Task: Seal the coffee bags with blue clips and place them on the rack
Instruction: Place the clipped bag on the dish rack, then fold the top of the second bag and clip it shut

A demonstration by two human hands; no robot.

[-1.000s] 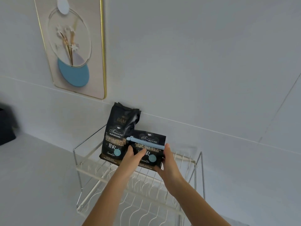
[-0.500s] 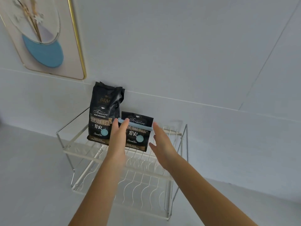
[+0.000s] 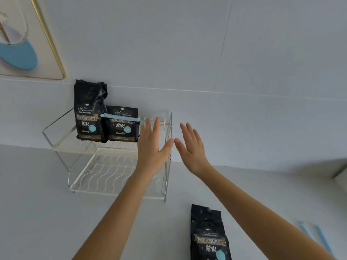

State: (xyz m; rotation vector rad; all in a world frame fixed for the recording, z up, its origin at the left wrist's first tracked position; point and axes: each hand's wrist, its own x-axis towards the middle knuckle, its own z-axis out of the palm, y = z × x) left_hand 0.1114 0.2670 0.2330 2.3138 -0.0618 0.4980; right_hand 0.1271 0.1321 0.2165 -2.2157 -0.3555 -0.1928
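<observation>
With both grips spread empty beside the rack (image 3: 170,139), left hand (image 3: 153,147) and right hand (image 3: 191,149), the next bag (image 3: 208,235) is seen flat on the worktop (image 3: 37,212) below, long axis running away, nearer the right hand, clips (image 3: 317,235) rightward.

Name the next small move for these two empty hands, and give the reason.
Probably bring the right hand down to the coffee bag lying on the counter: both hands are open and empty, two bags stand on the rack, and a blue clip lies nearby.
</observation>
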